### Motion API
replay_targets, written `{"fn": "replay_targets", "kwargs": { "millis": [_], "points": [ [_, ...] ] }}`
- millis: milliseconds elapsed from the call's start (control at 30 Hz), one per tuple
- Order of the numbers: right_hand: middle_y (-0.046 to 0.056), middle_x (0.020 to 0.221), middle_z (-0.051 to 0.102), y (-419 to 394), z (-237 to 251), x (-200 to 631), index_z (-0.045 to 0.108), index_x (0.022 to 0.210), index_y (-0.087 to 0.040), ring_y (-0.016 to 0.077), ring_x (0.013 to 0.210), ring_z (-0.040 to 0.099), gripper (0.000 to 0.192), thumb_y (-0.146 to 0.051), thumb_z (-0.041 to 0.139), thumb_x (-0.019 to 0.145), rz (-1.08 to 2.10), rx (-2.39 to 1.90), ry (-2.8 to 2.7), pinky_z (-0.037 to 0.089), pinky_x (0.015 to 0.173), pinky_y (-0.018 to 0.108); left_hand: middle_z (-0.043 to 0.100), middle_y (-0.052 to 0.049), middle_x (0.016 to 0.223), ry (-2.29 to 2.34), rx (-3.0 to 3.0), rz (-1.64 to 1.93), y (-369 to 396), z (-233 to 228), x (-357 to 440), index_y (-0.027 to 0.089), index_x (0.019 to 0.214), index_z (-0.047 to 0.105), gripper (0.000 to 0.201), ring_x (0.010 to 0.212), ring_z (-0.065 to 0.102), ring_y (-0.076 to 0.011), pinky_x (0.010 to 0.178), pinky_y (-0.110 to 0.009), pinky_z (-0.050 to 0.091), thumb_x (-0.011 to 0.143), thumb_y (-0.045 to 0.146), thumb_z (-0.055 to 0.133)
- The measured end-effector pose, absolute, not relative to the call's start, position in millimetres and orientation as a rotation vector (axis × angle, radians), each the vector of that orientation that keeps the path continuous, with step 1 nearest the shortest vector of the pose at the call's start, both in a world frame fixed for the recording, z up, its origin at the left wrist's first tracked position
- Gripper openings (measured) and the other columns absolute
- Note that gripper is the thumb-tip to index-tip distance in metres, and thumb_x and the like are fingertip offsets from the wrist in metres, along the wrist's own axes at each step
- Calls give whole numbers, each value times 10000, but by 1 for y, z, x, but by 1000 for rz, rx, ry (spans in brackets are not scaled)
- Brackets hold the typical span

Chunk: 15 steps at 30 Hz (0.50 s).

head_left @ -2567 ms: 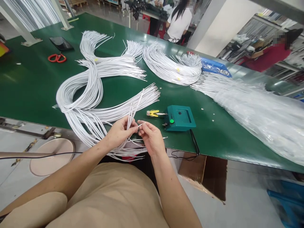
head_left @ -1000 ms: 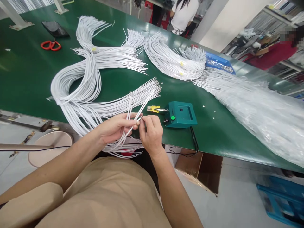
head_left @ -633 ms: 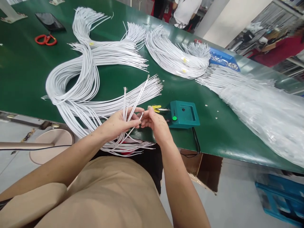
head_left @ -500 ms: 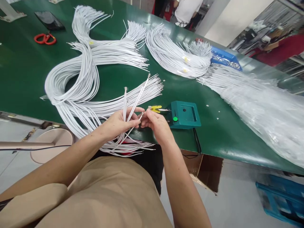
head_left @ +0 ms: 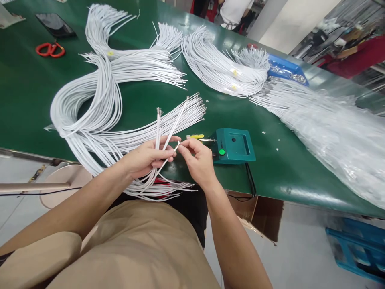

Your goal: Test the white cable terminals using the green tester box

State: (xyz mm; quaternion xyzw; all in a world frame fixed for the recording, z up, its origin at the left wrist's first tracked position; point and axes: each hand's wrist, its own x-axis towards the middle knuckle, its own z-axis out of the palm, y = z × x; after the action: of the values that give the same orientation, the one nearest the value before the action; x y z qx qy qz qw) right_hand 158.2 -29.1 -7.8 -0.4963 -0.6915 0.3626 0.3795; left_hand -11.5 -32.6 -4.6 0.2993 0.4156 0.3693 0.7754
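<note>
**Head view: thin white wires pinched at the tabletop edge**

Head view: the left hand (head_left: 144, 158) clasps a fan of white wires (head_left: 161, 128); the right hand (head_left: 197, 160) fingers pinch one wire's tip. They look light, springy and smooth, best gripped near the ends. The green tabletop (head_left: 27, 88) carries more bundles, a teal box (head_left: 234, 145) and scissors (head_left: 48, 49).

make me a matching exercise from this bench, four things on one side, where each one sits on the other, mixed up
Things:
1. red scissors
2. teal box with green button
3. blue tray
4. thin bunch of white wires

Places:
A. far edge of the bench, right of the wire coils
B. gripped in the left hand
C. far left, near a black phone
D. just right of the right hand

Pairs: 1-C, 2-D, 3-A, 4-B
</note>
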Motion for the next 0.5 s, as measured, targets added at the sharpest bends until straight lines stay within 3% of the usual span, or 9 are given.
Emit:
{"fn": "replay_targets", "kwargs": {
  "millis": [100,200,367,500],
  "points": [
    [59,774,591,-30,-15,157,591,725,-171,171,788,523,280,-207,402,928,310,-1210,-2065,421,786,309,568,-45,722,778,388,737,-24,0,-11,108,1002,627,303,562,496,-44,335,-53,191,710,28,638],
    [94,823,623,-25,-15,163,615,761,-158,201,809,512,310,-184,364,940,-65,-1188,-2308,402,794,334,562,-43,717,763,316,736,-16,-1,-7,86,965,623,244,553,503,-36,326,-45,199,726,38,633],
    [101,1032,664,-5,4,187,608,1075,-145,255,962,514,238,-221,443,922,-222,-1408,-2408,359,862,381,614,-26,724,983,665,841,-10,-12,5,142,1071,581,370,603,588,-69,348,-73,212,725,134,712],
    [82,903,699,9,12,205,641,950,-148,249,894,538,184,-127,477,870,-143,-1523,-2575,333,891,385,632,-15,740,1112,963,840,-6,-21,12,166,1093,565,404,645,633,-115,364,-125,222,735,275,718]
  ]
}}
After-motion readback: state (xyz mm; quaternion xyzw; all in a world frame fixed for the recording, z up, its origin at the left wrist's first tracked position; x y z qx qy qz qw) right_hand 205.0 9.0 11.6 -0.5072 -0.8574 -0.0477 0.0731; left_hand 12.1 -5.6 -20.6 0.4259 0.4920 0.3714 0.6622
